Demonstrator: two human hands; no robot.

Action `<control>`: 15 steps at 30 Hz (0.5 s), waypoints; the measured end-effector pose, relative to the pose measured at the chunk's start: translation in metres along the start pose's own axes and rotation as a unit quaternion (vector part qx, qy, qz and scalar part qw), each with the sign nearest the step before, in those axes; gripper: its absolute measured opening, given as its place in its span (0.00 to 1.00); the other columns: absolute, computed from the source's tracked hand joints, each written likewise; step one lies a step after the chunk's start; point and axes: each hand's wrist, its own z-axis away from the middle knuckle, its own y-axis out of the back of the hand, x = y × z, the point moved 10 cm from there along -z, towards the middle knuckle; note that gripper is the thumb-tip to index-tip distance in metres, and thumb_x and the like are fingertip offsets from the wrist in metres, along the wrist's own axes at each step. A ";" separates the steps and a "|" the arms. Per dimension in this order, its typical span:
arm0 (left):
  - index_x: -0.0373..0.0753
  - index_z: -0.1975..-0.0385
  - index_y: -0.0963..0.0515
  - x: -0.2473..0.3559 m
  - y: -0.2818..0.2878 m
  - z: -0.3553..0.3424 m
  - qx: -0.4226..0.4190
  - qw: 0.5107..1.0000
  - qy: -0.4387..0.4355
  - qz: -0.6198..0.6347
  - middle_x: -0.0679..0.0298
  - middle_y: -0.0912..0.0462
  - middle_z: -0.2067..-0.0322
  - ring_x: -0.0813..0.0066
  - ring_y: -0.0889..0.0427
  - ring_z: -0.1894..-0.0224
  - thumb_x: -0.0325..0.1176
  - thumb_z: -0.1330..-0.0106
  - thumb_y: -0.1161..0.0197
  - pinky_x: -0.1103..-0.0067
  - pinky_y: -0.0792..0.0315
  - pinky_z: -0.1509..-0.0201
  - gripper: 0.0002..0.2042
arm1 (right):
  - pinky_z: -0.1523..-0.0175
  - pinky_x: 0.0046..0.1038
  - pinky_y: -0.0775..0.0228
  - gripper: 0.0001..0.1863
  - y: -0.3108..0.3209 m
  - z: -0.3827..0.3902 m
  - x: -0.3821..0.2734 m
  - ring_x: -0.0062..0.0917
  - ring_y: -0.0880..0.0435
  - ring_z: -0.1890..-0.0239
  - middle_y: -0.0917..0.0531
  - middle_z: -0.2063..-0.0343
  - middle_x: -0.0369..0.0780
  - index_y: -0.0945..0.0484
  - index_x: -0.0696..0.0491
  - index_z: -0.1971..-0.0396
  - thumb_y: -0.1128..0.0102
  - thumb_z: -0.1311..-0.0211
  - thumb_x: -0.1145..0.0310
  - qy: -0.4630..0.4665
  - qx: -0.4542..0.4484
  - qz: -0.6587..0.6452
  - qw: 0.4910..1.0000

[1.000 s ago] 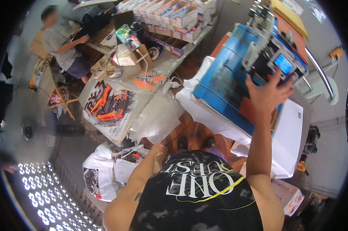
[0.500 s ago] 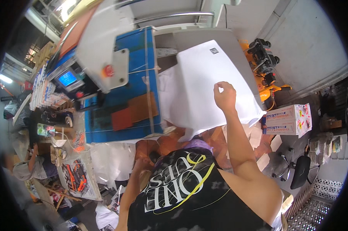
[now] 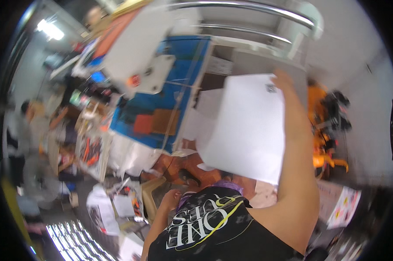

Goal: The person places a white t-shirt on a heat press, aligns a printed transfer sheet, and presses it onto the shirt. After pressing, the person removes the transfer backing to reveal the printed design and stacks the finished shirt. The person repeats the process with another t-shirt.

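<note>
A white sheet of cloth (image 3: 248, 126) lies over the end of the grey table, its near edge hanging toward me. A small dark printed square (image 3: 270, 88) marks its far right corner. Right beside that mark, my right hand (image 3: 283, 81) is at the cloth's far edge, the arm stretched along its right side. Blur smears the fingers, and I cannot tell whether they grip the cloth. My left hand (image 3: 174, 198) hangs low by my waist, away from the cloth, its fingers blurred and partly hidden.
To the left is a machine with a blue bed (image 3: 155, 108), brown and red pieces on it, and a red button (image 3: 134, 80). Metal rails (image 3: 248, 5) cross behind. Orange equipment (image 3: 320, 130) stands right, above a printed box (image 3: 342, 206). Another person (image 3: 35, 119) is far left.
My right hand has moved from above the cloth's middle to its far right corner. My head view has shifted and tilted. The left hand shows more plainly by my waist.
</note>
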 end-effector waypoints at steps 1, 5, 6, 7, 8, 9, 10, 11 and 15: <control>0.36 0.53 0.18 -0.010 -0.003 0.018 0.022 0.999 0.028 0.025 0.50 0.14 0.58 0.57 0.13 0.56 0.37 0.34 0.36 0.68 0.22 0.50 0.15 | 0.35 0.45 0.31 0.27 -0.011 -0.013 -0.002 0.46 0.24 0.37 0.22 0.40 0.50 0.20 0.55 0.45 0.36 0.38 0.52 0.029 -0.070 0.075 0.994; 0.36 0.54 0.17 -0.016 -0.005 0.066 0.105 0.992 0.038 0.065 0.51 0.14 0.59 0.57 0.14 0.56 0.37 0.34 0.36 0.68 0.22 0.51 0.14 | 0.57 0.44 0.20 0.19 0.025 0.006 -0.030 0.44 0.12 0.61 0.14 0.65 0.56 0.17 0.64 0.60 0.41 0.50 0.67 0.020 -0.152 -0.106 0.982; 0.36 0.54 0.18 -0.010 -0.004 0.072 0.119 0.989 0.036 0.077 0.51 0.15 0.59 0.58 0.14 0.56 0.36 0.34 0.36 0.68 0.22 0.50 0.14 | 0.65 0.42 0.17 0.17 0.029 0.026 -0.051 0.36 0.13 0.68 0.15 0.69 0.48 0.19 0.62 0.59 0.41 0.47 0.69 -0.016 -0.226 -0.197 0.954; 0.36 0.53 0.18 -0.003 -0.001 0.076 0.131 0.987 0.031 0.085 0.52 0.15 0.58 0.59 0.14 0.56 0.36 0.34 0.36 0.69 0.22 0.50 0.14 | 0.65 0.41 0.15 0.16 0.040 0.061 -0.088 0.35 0.12 0.66 0.16 0.67 0.45 0.21 0.61 0.56 0.42 0.45 0.71 0.022 -0.303 -0.316 0.899; 0.36 0.53 0.18 0.011 0.005 0.081 0.151 0.984 0.021 0.090 0.52 0.15 0.58 0.59 0.14 0.56 0.36 0.34 0.36 0.69 0.22 0.50 0.14 | 0.65 0.39 0.14 0.17 0.057 0.108 -0.126 0.34 0.12 0.65 0.16 0.65 0.43 0.22 0.60 0.53 0.43 0.43 0.73 0.060 -0.392 -0.434 0.809; 0.36 0.53 0.18 0.027 0.009 0.086 0.160 0.978 -0.003 0.137 0.53 0.15 0.58 0.60 0.14 0.56 0.36 0.34 0.36 0.69 0.22 0.50 0.14 | 0.64 0.39 0.13 0.17 0.071 0.147 -0.158 0.34 0.13 0.63 0.17 0.62 0.43 0.24 0.60 0.50 0.43 0.41 0.75 0.073 -0.422 -0.436 0.792; 0.36 0.52 0.18 0.050 0.015 0.092 0.178 0.967 -0.033 0.178 0.54 0.15 0.57 0.61 0.15 0.56 0.37 0.34 0.35 0.70 0.22 0.50 0.15 | 0.63 0.38 0.13 0.18 0.088 0.198 -0.201 0.34 0.13 0.61 0.17 0.59 0.43 0.25 0.60 0.47 0.43 0.38 0.77 0.136 -0.480 -0.478 0.723; 0.36 0.52 0.18 0.073 0.021 0.097 0.176 0.959 -0.053 0.214 0.54 0.15 0.57 0.62 0.15 0.56 0.38 0.35 0.34 0.70 0.22 0.50 0.16 | 0.60 0.40 0.13 0.20 0.094 0.238 -0.231 0.35 0.13 0.58 0.17 0.56 0.44 0.26 0.60 0.45 0.42 0.38 0.77 0.122 -0.491 -0.486 0.712; 0.39 0.40 0.26 0.177 0.076 0.182 0.361 0.861 -0.272 0.234 0.52 0.18 0.49 0.58 0.17 0.52 0.37 0.36 0.32 0.70 0.23 0.46 0.25 | 0.45 0.41 0.18 0.22 0.104 0.412 -0.340 0.33 0.14 0.51 0.17 0.51 0.44 0.26 0.58 0.42 0.39 0.37 0.79 0.092 -0.546 -0.625 0.551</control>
